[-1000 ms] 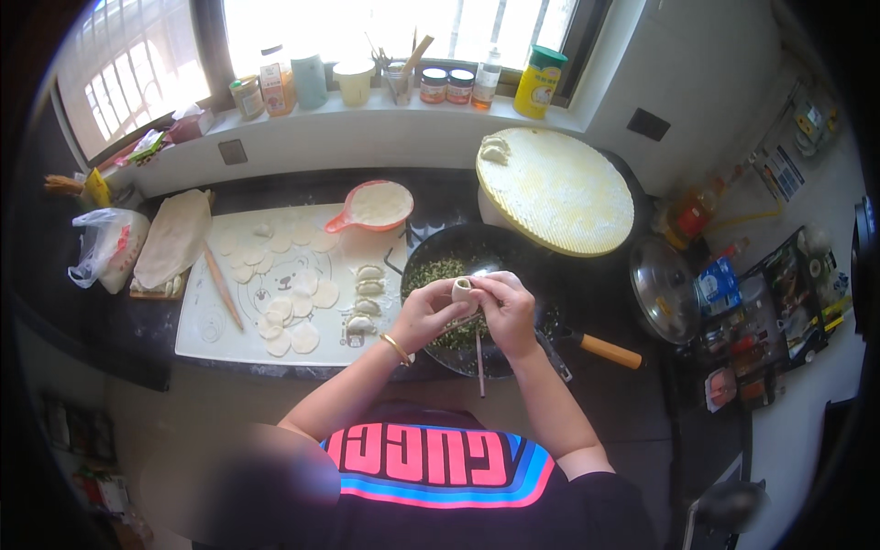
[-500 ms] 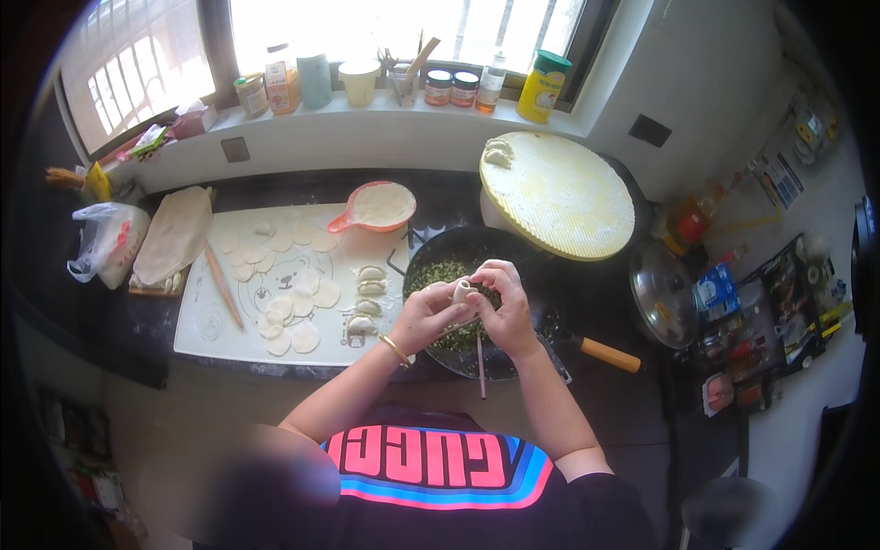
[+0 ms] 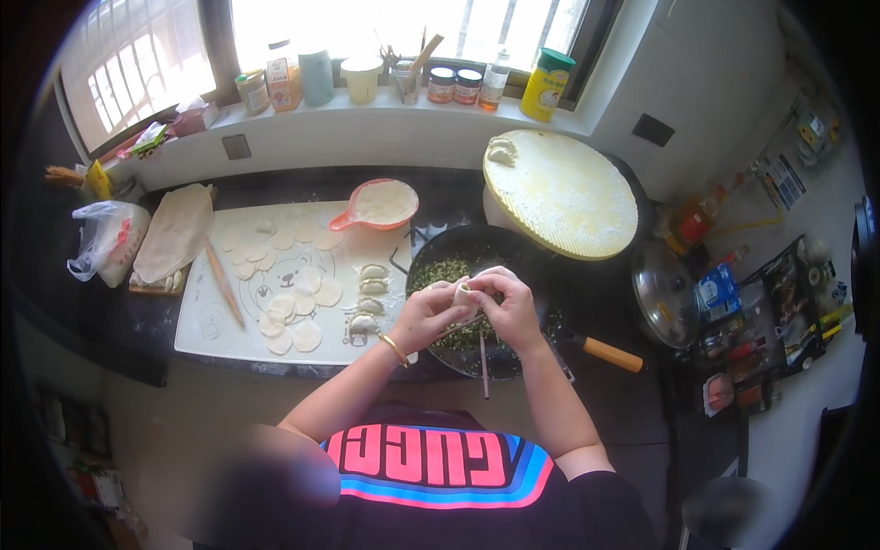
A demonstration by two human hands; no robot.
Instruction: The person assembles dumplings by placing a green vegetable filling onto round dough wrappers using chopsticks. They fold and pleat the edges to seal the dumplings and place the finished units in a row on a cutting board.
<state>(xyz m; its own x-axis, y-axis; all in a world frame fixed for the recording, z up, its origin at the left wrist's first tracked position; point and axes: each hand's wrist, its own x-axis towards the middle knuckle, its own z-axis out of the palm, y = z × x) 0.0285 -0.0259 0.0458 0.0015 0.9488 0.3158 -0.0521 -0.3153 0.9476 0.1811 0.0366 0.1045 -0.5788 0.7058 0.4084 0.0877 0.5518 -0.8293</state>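
Observation:
Above the wok, my left hand [image 3: 425, 317] and my right hand [image 3: 510, 308] pinch a dumpling [image 3: 464, 297] between thumbs and fingers. Its wrapper is folded, with an opening at the top. Below lies a dark wok [image 3: 469, 240] with chopped green filling [image 3: 442, 273] inside, partly hidden by my hands. A thin stick [image 3: 484, 367], perhaps a chopstick, leans over its near rim. Left of the wok, a white mat [image 3: 196, 323] carries round wrappers [image 3: 304, 302] and a column of folded dumplings [image 3: 371, 286].
On the mat are a rolling pin [image 3: 224, 286] and a red scoop [image 3: 343, 221] of flour. A floured round yellow board [image 3: 573, 197] with a few dumplings stands behind the wok. The wok's wooden handle [image 3: 612, 355] points right, near a glass lid [image 3: 662, 307]. Jars line the windowsill.
The fingers of both hands have shifted slightly around the dumpling, and its opening looks narrower. Everything else stays in place apart from a slight shift of the view.

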